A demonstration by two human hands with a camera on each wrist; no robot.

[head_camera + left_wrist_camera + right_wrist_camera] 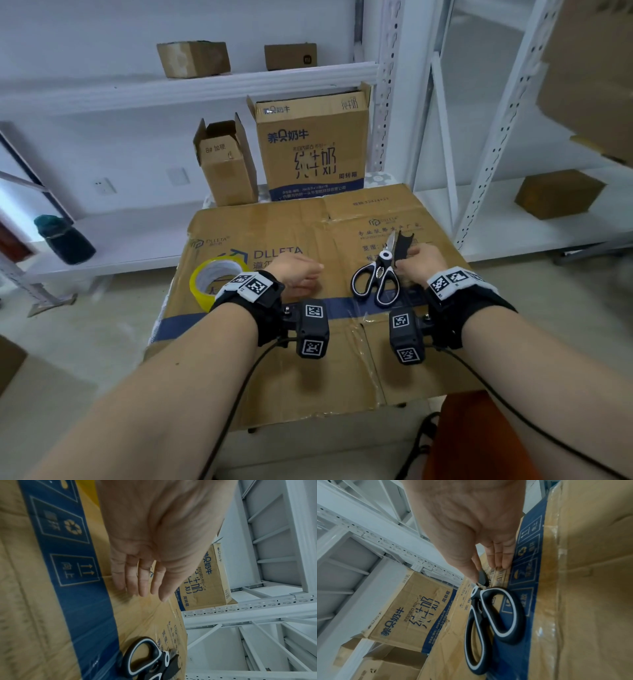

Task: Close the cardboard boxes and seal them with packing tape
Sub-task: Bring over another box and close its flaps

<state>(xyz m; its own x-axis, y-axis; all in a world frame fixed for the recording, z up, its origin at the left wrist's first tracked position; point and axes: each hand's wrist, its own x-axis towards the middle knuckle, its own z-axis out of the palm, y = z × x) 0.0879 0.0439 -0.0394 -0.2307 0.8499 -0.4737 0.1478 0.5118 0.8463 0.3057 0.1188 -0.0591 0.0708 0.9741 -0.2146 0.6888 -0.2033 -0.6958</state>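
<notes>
A flattened cardboard sheet (274, 359) with a blue band covers the table. On it lie a yellow tape roll (219, 277) and black-and-white scissors (376, 274). My left hand (308, 274) is held flat just right of the roll, its fingers (142, 577) straight and holding nothing. My right hand (409, 255) pinches the scissors' black blade cover (404, 243) between thumb and forefinger, right at the pivot (475, 592). At the back stand a small open box (226, 161) and a larger open milk box (311, 144), their flaps up.
White metal shelving (387, 102) surrounds the table, with closed boxes (193, 58) on the upper shelf and another (558, 193) at right. A dark green bottle (63, 240) sits on the low left shelf. A red-brown seat (479, 442) is near my right forearm.
</notes>
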